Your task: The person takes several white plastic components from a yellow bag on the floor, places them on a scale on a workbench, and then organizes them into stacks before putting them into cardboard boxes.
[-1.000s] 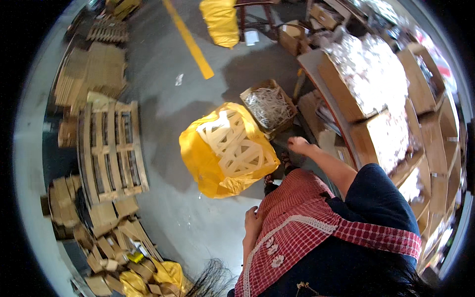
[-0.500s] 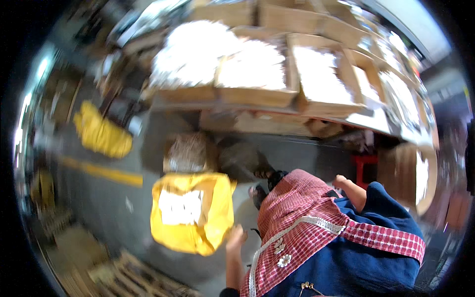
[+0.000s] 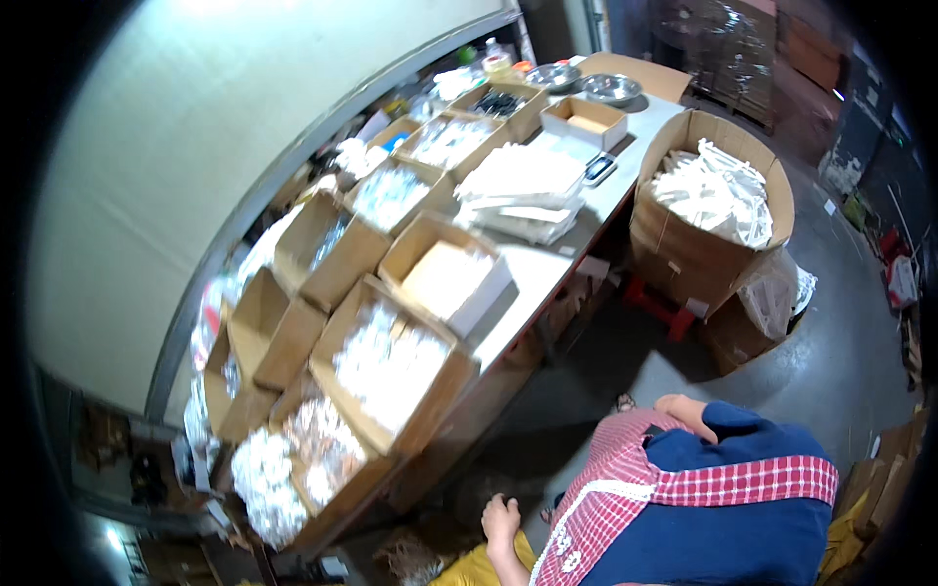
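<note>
Turned since the earlier frame, your view now takes in the full slant of the long, pale-topped worktop, and the yellow plastic bag, then seen whole, shows only in part. That bag is in front of the worktop, toward its left end.

Your left hand hangs just beside the bag, on the same side of the worktop; its grip is loosely spread, fingers slightly bent, with nothing seen between them. You cannot tell whether it touches the bag. Your right hand is farther along the worktop's front, against your red-and-white checked cloth apron; its grip is not clear enough to judge.

On the worktop, near its front edge, you have a brown cardboard carton of shiny clear packets, a shallow white-sided box and a stack of flat white packs. Two round metal bowls sit at the worktop's far end. Before that end stands a tall brown carton filled with white pieces, with a red plastic stool showing below it.
</note>
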A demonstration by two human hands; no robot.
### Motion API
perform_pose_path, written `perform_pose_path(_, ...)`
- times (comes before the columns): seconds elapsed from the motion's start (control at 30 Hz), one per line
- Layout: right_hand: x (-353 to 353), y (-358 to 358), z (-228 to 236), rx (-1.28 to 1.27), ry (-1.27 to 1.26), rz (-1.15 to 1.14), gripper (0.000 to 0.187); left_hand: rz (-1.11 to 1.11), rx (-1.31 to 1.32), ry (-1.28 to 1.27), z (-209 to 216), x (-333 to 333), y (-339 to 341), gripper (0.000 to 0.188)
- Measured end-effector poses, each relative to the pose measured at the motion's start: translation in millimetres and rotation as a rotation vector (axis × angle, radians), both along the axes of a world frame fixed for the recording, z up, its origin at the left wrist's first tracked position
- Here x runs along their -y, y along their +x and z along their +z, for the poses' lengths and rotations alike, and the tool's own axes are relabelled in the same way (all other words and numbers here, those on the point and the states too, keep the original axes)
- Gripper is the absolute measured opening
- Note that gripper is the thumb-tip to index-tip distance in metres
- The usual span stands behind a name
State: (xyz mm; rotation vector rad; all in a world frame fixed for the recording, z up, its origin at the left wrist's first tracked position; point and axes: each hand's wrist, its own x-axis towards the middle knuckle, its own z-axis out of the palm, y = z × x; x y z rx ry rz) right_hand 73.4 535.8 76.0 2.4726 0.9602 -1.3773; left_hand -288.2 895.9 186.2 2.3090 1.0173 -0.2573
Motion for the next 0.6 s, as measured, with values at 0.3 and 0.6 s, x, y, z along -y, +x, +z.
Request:
perform_pose_path(0.3, -20.5, 226.1, 126.7, 0.194, 0.312, 0.006, 0.024, -0.419, 0.191, -0.341, 69.1, 83.4, 279.8, 0.047)
perform_pose_path(0.6, -141.7, 445.7, 243.6, 0.674, 1.101, -0.326, 0.035, -0.237, 0.865, -0.062, 184.0, 23.3, 436.1, 0.018)
